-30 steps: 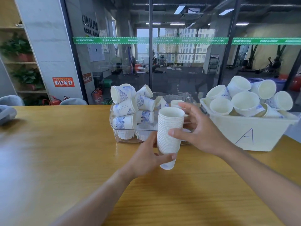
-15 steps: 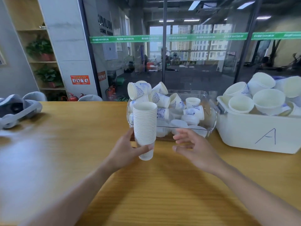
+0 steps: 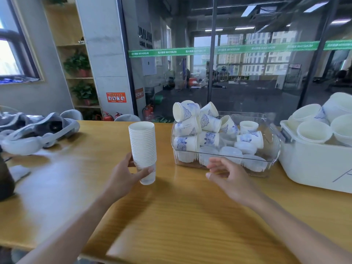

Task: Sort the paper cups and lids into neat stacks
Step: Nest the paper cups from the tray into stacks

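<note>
Your left hand grips the stack of nested white cups near its bottom, thumb across the front and fingers curled round the back, holding it upright with its base just above the table. Your right hand holds nothing; its fingers are loosely spread and half curled, hovering just in front of the clear bin.

A second ago both hands were on the stack, the right pinching its upper part right before the clear bin. Since then the right hand has let go and the left has carried the stack leftward, so it now stands well clear of the bin's left wall.

The clear bin holds a jumble of blue-patterned cups lying on their sides, piled highest at its left end, with translucent lids beneath them. To its right, touching or nearly so, the white tub is heaped with plain white bowls.
</note>
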Demonstrator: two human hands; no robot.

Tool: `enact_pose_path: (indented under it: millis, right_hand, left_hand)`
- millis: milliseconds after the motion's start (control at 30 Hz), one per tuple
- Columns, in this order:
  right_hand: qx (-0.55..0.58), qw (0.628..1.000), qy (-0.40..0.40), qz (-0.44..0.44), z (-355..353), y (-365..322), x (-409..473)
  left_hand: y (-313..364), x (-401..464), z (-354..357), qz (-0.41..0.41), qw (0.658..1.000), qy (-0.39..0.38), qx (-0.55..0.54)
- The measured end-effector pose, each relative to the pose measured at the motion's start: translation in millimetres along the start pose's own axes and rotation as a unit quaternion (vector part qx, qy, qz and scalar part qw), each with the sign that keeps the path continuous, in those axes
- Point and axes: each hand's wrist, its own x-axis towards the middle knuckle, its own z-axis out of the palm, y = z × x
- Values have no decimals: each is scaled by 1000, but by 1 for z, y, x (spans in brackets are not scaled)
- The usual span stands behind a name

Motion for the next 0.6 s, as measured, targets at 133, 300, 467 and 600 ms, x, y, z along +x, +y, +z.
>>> enact_pose_path:
  millis: [133, 300, 467, 600]
  right_hand:
    - [0, 1000, -7, -5, 3, -6, 5]
    - [-1, 1000, 1, -25, -3, -15, 10]
    - [-21, 998, 34, -51, -16, -27, 29]
    - [-44, 996, 54, -61, -23, -36, 57]
  left_hand:
    - [6, -15, -1, -7, 999, 29, -23]
    - [32, -36, 4, 76, 973, 208, -66]
    - [89, -40, 23, 183, 956, 211, -87]
    - [127, -11, 48, 184, 973, 130, -46]
